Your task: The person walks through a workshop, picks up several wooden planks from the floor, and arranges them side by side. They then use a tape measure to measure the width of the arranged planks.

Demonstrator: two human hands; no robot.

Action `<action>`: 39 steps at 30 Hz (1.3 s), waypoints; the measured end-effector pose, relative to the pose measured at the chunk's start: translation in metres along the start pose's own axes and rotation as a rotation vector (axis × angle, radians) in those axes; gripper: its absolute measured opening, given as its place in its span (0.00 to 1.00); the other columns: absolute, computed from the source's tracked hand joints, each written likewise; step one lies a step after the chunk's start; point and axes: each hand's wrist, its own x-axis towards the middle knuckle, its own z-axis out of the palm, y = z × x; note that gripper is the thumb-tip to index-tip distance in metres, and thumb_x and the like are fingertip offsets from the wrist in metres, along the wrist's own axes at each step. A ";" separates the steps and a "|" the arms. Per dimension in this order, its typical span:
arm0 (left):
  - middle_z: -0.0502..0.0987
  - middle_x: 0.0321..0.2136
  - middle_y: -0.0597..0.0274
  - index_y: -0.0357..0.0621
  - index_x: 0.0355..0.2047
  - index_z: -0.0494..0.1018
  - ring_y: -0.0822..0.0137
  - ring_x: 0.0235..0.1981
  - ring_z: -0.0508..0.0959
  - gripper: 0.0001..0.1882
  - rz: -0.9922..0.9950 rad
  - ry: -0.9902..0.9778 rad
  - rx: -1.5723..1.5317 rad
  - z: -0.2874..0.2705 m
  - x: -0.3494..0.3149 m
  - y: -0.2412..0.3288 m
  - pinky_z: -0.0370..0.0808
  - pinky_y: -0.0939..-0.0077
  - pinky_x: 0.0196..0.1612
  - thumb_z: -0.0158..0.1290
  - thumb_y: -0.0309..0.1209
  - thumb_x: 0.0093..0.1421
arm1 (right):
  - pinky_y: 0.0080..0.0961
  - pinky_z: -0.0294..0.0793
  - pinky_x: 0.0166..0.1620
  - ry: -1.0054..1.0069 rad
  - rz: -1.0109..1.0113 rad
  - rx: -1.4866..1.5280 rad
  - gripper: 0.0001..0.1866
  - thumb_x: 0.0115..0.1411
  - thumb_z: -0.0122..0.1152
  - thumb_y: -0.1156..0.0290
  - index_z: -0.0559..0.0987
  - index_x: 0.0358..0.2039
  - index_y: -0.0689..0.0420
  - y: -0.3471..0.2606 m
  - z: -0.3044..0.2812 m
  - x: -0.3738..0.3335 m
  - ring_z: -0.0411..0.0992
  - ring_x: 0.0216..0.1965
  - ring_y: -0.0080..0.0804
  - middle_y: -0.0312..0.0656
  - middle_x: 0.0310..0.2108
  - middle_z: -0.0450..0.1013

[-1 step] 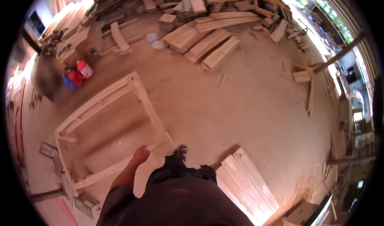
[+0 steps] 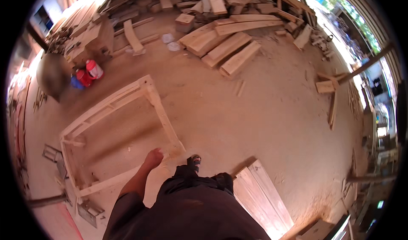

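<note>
At the bottom of the frame is the wearer's dark shirt [image 2: 182, 214], with a sandalled foot [image 2: 196, 160] just above it. The left hand [image 2: 154, 157], left of the foot, has its fingers loosely curled; nothing can be seen in its grasp, but whether it grips or touches anything is hidden from this angle. The right hand is out of view.

Pale boards [image 2: 265, 193] lie side by side in the lower right, near the body. Left of centre, a four-sided wooden frame [image 2: 160, 108] lies on the brown floor [image 2: 238, 125], its near right corner close to the left hand and the foot. Two metal brackets [image 2: 90, 212] stand beyond its left end, toward the left edge of the picture.

Farther off, two small sticks [image 2: 240, 88] lie above centre. In the upper left, red jugs [image 2: 94, 69] stand together beside something blue [image 2: 76, 82]. At right, short timbers [image 2: 325, 87] rest by the foot of a slanting post [image 2: 367, 63]. Thick planks [image 2: 240, 55] lie at upper middle, near a block [image 2: 185, 23], and behind them a woodpile [image 2: 191, 2] spreads along the top.
</note>
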 end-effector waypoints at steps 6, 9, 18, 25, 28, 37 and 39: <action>0.78 0.33 0.41 0.37 0.47 0.71 0.47 0.35 0.79 0.20 -0.294 0.200 -0.384 -0.036 0.120 0.075 0.74 0.58 0.38 0.46 0.34 0.56 | 0.31 0.73 0.32 0.046 -0.040 -0.284 0.14 0.60 0.53 0.65 0.76 0.42 0.61 -0.239 0.061 0.063 0.73 0.31 0.32 0.44 0.26 0.72; 0.78 0.36 0.39 0.35 0.48 0.71 0.45 0.38 0.78 0.22 -0.493 0.127 -0.344 -0.039 0.144 0.085 0.75 0.59 0.43 0.46 0.34 0.55 | 0.29 0.72 0.30 0.016 -0.079 -0.390 0.14 0.60 0.53 0.67 0.76 0.42 0.61 -0.350 0.104 0.104 0.72 0.29 0.31 0.42 0.25 0.71; 0.74 0.48 0.36 0.29 0.52 0.70 0.46 0.54 0.72 0.31 -1.232 0.351 -0.466 0.066 0.047 0.004 0.67 0.65 0.58 0.48 0.31 0.46 | 0.24 0.69 0.24 0.119 -0.142 -0.564 0.12 0.59 0.52 0.70 0.75 0.43 0.58 -0.686 0.200 0.215 0.69 0.24 0.27 0.38 0.23 0.69; 0.79 0.38 0.38 0.27 0.54 0.68 0.57 0.39 0.81 0.32 -1.479 0.676 -0.906 0.054 0.149 0.081 0.76 0.69 0.41 0.51 0.26 0.45 | 0.21 0.67 0.19 0.014 -0.684 -0.635 0.12 0.58 0.51 0.73 0.75 0.43 0.57 -1.003 0.451 0.267 0.68 0.20 0.24 0.35 0.21 0.67; 0.79 0.38 0.38 0.27 0.53 0.68 0.56 0.39 0.81 0.32 -1.427 0.509 -0.820 0.081 0.159 0.066 0.77 0.68 0.41 0.52 0.27 0.45 | 0.15 0.69 0.28 -0.457 -1.010 -0.925 0.18 0.58 0.53 0.77 0.72 0.50 0.63 -1.028 0.691 0.219 0.69 0.27 0.21 0.38 0.31 0.72; 0.80 0.30 0.50 0.29 0.54 0.67 0.59 0.33 0.80 0.30 -1.404 0.762 -0.782 -0.096 0.360 -0.045 0.75 0.69 0.36 0.52 0.29 0.50 | 0.37 0.74 0.40 -0.674 -1.148 -1.748 0.12 0.54 0.56 0.64 0.79 0.35 0.57 -0.993 0.892 0.188 0.75 0.33 0.44 0.51 0.29 0.76; 0.77 0.25 0.58 0.28 0.56 0.66 0.69 0.27 0.76 0.30 -1.314 0.974 -0.850 -0.174 0.406 -0.072 0.73 0.74 0.31 0.52 0.29 0.52 | 0.39 0.74 0.39 -0.633 -0.964 -1.737 0.13 0.53 0.55 0.62 0.79 0.32 0.57 -1.003 0.880 0.238 0.75 0.31 0.45 0.50 0.27 0.76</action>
